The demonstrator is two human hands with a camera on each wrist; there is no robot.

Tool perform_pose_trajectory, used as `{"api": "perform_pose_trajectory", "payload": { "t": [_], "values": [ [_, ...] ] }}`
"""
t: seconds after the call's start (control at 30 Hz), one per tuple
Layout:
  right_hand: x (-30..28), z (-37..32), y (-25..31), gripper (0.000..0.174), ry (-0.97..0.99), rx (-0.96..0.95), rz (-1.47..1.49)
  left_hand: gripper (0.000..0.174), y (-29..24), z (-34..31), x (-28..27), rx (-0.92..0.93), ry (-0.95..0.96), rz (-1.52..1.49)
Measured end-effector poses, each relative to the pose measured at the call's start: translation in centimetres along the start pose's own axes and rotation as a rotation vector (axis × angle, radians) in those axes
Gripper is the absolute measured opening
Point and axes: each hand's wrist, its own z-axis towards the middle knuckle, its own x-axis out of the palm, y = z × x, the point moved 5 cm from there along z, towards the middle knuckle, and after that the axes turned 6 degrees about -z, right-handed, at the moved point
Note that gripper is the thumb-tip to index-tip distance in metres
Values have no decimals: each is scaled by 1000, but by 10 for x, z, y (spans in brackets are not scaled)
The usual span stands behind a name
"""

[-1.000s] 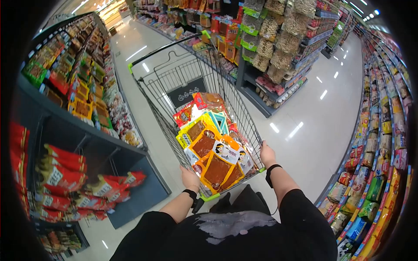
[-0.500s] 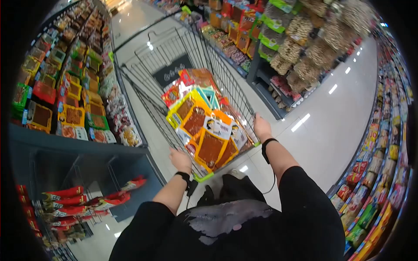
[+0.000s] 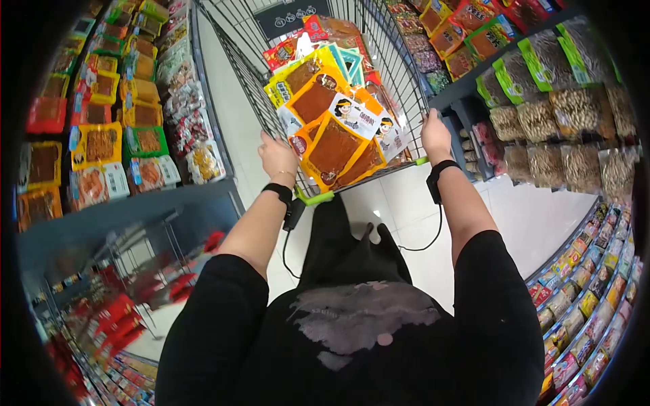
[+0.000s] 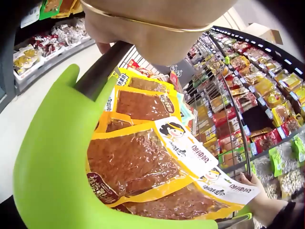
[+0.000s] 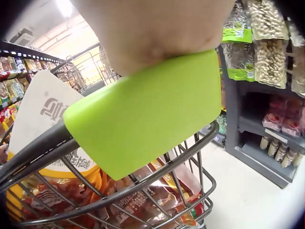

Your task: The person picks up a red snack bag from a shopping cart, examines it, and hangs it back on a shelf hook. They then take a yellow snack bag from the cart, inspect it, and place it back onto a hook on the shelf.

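A metal wire shopping cart [image 3: 238, 66] with green corner pieces stands in front of me. My left hand [image 3: 278, 157] grips the dark bar at its left side, just past the green corner piece [image 4: 52, 152]. On the opposite side my right hand [image 3: 437, 137] holds the cart's rim, beyond the other green corner [image 5: 147, 112]. Flat orange-edged snack packets [image 3: 336, 150] with reddish-brown contents and white cartoon labels lie on top in the basket. Under and behind them are a yellow packet [image 3: 298, 76] and red packets [image 3: 279, 54]. The left fingers are partly hidden in its wrist view.
Shelves of packed snacks [image 3: 98, 143] run along the left. At right stands a display with bagged peanuts [image 3: 579, 111] and green-topped bags [image 3: 538, 57]. Curved shelves [image 3: 575, 298] line the lower right. Red bags [image 3: 118, 318] hang at lower left. Pale tiled floor [image 3: 423, 260] shows between.
The view has turned rightward and tilted down. The left shelves and the peanut display appear nearer, and the cart's far end has left the frame. Both hands still grip the cart.
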Motion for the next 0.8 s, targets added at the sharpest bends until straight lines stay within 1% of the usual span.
{"api": "perform_pose_trajectory", "payload": {
  "t": [0.07,0.13,0.2,0.27,0.33,0.4,0.5,0.6,0.67,0.8],
  "values": [
    [-6,26,20,22,-1,31,25,43,-6,36,5,-42,10,-10],
    [-4,50,37,21,-15,45,4,43,-16,71,8,2,21,-6],
    [-4,76,52,20,-26,54,8,43,-21,104,13,-55,42,-14],
    [-8,105,68,20,-28,53,36,42,-30,138,17,-53,50,-13],
    [-12,132,87,20,-37,66,32,41,-37,173,23,-97,85,-47],
    [-19,164,108,20,-57,39,27,41,-49,208,27,-86,63,-55],
    [-27,215,135,21,-59,32,20,40,-58,263,43,12,4,-104],
    [-39,271,167,20,-55,24,26,39,-76,318,50,-29,37,-156],
    [-45,306,187,19,-60,4,41,39,-88,353,53,-62,66,-132],
    [-52,378,224,18,-34,7,16,39,-108,429,66,-46,24,-149]
  ]
}}
